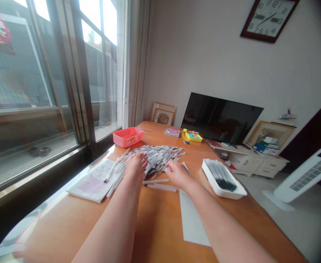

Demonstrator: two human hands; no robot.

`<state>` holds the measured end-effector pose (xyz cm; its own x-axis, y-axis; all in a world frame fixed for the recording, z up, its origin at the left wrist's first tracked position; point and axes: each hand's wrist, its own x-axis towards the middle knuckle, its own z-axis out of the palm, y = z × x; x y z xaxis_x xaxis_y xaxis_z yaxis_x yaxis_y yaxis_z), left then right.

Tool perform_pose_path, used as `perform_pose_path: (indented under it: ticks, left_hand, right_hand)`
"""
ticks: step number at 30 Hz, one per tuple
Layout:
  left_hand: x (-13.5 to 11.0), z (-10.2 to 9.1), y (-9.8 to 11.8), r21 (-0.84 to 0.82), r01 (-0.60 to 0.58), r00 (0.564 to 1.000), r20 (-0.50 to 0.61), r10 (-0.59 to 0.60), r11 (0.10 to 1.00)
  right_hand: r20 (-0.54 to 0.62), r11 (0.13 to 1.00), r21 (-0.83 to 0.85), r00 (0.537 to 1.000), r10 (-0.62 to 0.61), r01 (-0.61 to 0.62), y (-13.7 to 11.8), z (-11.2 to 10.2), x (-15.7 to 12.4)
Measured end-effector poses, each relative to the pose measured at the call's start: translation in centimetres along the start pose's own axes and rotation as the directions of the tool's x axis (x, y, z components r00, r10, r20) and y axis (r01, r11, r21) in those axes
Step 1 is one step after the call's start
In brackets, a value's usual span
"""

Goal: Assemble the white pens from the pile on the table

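A loose heap of pens [160, 155] with pale barrels and dark tips lies across the middle of the table. At its near left edge, my left hand [134, 165] is closed around a slim pen [149, 162] that points down to the right. My right hand [178, 174] is at the heap's right side, thumb and fingers pinched together; whatever they hold is too small to make out. Just in front of the hands, a few separate pens [162, 187] lie side by side on the table.
Right of my right arm, a white tray [241, 194] holds aligned pens with black ends. A white paper sheet [194, 223] lies partly under that forearm. At left is a booklet [91, 182] with pens on it; behind stand a pink basket [126, 138] and yellow box [193, 137].
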<state>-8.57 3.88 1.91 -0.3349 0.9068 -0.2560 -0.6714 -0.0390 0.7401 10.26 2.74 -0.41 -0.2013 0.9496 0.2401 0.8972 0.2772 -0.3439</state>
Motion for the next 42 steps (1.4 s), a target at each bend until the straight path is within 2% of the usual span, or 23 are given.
perform_pose_path:
  ticks: [3,5,6,7,9,11,12,15,19,22,33,42]
  left_hand:
    - [-0.4,0.3,-0.4,0.013,0.006,1.000,0.024,-0.007,1.000]
    - [-0.6,0.5,-0.8,0.018,0.011,0.999,0.052,-0.012,1.000]
    - [-0.8,0.6,-1.0,0.020,0.015,0.997,0.070,-0.016,1.000]
    - [-0.9,0.7,-1.2,0.022,0.020,0.996,0.088,-0.021,1.000]
    - [-1.2,0.9,-1.6,0.026,0.028,0.993,0.118,-0.031,0.999]
    - [-1.4,1.1,-2.0,0.029,0.032,0.990,0.138,-0.035,0.999]
    - [-1.5,1.1,-2.2,0.031,0.032,0.988,0.147,-0.036,0.999]
    - [-1.8,1.2,-2.6,0.036,0.022,0.985,0.173,-0.027,0.999]
    - [-2.1,1.4,-2.9,0.043,0.008,0.978,0.206,-0.017,0.999]
    - [-2.4,1.6,-3.1,0.053,0.005,0.975,0.220,-0.016,0.999]
    - [-2.9,1.9,-3.6,0.105,-0.021,0.967,0.254,-0.006,0.994]
    - [-3.1,2.0,-3.5,0.098,-0.020,0.965,0.262,-0.007,0.995]
  right_hand:
    - [-0.105,0.991,0.123,0.994,-0.040,0.053,0.6,-0.9,-0.9]
    - [-0.159,0.948,0.319,0.986,0.040,0.013,0.7,-1.5,-1.7]
    - [-0.164,0.891,0.453,0.980,0.114,-0.028,0.6,-1.8,-2.2]
    - [-0.146,0.798,0.598,0.969,0.200,-0.075,0.4,-2.0,-2.6]
    - [-0.045,0.522,0.842,0.945,0.323,-0.138,0.1,-2.1,-3.5]
    - [0.063,0.257,0.952,0.925,0.375,-0.169,-0.1,-1.9,-4.3]
    - [0.109,0.155,0.971,0.912,0.396,-0.183,0.0,-1.6,-4.5]
    - [0.192,-0.037,0.980,0.881,0.433,-0.195,0.3,-0.7,-4.9]
    - [0.259,-0.224,0.957,0.886,0.384,-0.183,0.5,-0.2,-5.0]
    - [0.296,-0.254,0.943,0.886,0.356,-0.213,0.3,-0.4,-5.2]
    - [0.305,-0.200,0.947,0.902,0.306,-0.252,0.1,-1.0,-5.6]
    - [0.317,-0.194,0.944,0.893,0.319,-0.266,0.0,-1.2,-5.6]
